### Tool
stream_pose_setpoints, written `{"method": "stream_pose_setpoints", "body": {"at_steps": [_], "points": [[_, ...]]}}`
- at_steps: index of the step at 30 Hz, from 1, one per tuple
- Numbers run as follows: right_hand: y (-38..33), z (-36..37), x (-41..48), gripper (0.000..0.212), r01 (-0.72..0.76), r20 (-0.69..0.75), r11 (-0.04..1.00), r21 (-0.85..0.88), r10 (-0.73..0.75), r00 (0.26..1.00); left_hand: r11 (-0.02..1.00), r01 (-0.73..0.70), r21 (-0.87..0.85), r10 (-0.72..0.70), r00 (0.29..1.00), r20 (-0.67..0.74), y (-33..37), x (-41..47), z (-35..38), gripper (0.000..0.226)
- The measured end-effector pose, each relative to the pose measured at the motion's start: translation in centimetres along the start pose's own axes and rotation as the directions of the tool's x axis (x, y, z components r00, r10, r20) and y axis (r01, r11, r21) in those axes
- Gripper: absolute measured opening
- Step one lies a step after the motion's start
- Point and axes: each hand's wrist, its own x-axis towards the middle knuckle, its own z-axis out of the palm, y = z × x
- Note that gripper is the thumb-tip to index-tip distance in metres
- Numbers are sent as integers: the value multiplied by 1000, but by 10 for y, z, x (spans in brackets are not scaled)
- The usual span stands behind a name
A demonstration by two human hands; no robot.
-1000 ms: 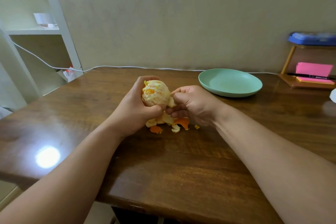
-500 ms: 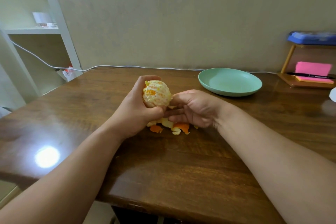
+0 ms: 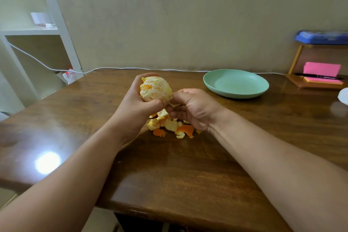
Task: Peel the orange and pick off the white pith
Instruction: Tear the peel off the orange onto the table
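A brown wooden worktop (image 3: pixel 188 165) fills the scene, backed by a plain wall, with a white shelf unit (image 3: pixel 32 32) at the far left. A thin white cable (image 3: pixel 131 68) runs along the worktop's far edge. A green plate (image 3: pixel 235 96) sits at the far right, and further right a small wooden stand (image 3: pixel 301 83) carries pink notes (image 3: pixel 322 69) and a black pen (image 3: pixel 318 75).

Both hands meet above the middle of the worktop. The left hand (image 3: pixel 137 107) grips the orange (image 3: pixel 156 89), fingers curled round its left and near sides, holding it up off the wood. The fruit is almost bare, pale with pith. The right hand (image 3: pixel 195 109), just right of it, has its fingers curled and pinches a pale strip (image 3: pixel 174 104) at the orange's lower right side. A pile of peel (image 3: pixel 169 126) lies on the worktop below the hands.
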Motion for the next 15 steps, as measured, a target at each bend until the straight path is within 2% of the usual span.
{"method": "stream_pose_setpoints", "body": {"at_steps": [6, 11, 15], "points": [[2, 3, 0, 7, 11, -32, 1000, 12, -11, 999, 996, 47, -78, -48, 999, -6, 2, 2, 0, 75], [3, 2, 1, 12, 23, -48, 999, 37, -21, 999, 981, 65, -185, -67, 998, -4, 5, 3, 3, 71], [4, 3, 2, 5, 25, -55, 998, 50, -22, 998, 961, 70, -268, -76, 997, -13, 4, 3, 4, 71]]}}
